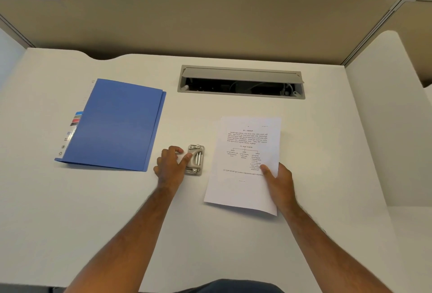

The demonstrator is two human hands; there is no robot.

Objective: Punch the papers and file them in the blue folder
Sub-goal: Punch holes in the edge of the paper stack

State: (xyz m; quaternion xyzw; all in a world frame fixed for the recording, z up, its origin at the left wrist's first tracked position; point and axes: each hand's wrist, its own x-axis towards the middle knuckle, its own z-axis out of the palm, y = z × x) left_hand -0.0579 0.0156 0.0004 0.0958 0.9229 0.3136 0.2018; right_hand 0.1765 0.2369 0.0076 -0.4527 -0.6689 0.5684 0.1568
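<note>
Desk (327, 152), mid-front — left hand (171, 164) gripping the punch (196, 160), right hand (279, 181) pinching the papers (247, 164) beside it, likely for feeding; closed folder (117, 124) waits left.

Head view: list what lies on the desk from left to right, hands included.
Blue folder → left hand → punch → papers → right hand.

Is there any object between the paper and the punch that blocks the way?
Nothing visible does. The paper, held by the right hand, lies just right of the punch, with bare desk between them. The left hand grips the punch's left side.
</note>
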